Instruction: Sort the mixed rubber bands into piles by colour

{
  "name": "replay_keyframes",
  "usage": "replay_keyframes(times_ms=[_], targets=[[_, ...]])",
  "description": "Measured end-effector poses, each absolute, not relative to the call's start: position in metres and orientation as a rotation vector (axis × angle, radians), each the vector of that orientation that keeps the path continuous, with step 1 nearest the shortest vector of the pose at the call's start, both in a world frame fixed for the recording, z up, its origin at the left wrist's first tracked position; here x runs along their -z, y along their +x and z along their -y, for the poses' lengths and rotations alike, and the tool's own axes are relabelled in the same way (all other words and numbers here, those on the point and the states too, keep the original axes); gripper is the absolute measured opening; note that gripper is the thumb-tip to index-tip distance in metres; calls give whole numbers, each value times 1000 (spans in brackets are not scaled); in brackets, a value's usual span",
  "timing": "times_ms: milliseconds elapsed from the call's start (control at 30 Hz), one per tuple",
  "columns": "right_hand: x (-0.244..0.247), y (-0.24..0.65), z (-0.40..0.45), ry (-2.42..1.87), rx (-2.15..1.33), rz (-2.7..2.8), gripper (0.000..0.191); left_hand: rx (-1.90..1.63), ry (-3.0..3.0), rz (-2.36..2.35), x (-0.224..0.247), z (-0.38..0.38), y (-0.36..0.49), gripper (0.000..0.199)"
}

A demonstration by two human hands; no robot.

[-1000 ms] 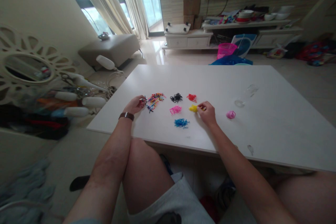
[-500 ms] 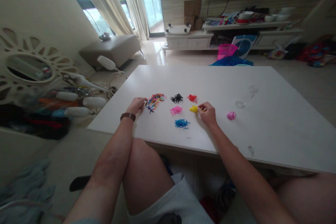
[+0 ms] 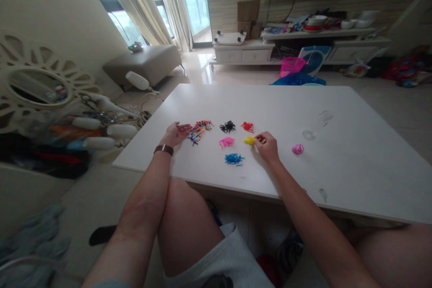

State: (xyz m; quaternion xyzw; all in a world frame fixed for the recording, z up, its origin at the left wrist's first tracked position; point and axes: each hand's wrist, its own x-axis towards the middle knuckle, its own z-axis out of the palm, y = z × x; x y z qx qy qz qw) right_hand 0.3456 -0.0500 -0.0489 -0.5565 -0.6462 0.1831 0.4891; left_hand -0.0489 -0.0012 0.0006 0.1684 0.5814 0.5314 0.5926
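A mixed heap of small multicoloured rubber bands (image 3: 200, 132) lies on the left of the white table (image 3: 202, 99). Beside its left edge, my left hand (image 3: 176, 133) is turned palm up with the fingers stretched out. My right hand (image 3: 267, 145) pinches at the edge of a pile of yellow rubber bands (image 3: 249, 140), a bit of yellow showing by its fingertips. Sorted piles of black bands (image 3: 227, 126), red bands (image 3: 247, 126), pink bands (image 3: 226, 142) and blue bands (image 3: 234, 159) sit between the hands.
Right of my right hand are a small pink object (image 3: 297, 149) and a clear plastic container (image 3: 319, 123) on its side. A small clear piece (image 3: 323, 195) lies near the table's front edge. Beyond the table stands a pink basket (image 3: 292, 67).
My left hand has rolled from a pinch at the mixed heap to palm up with its fingers spread. My right hand stays at the yellow pile.
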Motion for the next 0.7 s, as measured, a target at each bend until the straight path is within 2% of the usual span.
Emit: replay_keyframes(times_ms=[233, 567, 700], targets=[[49, 346, 50, -1354, -449, 1563, 9, -1057, 943, -1961, 4, 7, -54, 12], [50, 345, 49, -1356, -463, 1556, 10, -641, 1273, -2189, 2, 11, -46, 5], [51, 346, 49, -1364, -464, 1558, 10, -767, 1317, -2191, -3, 10, -39, 9]])
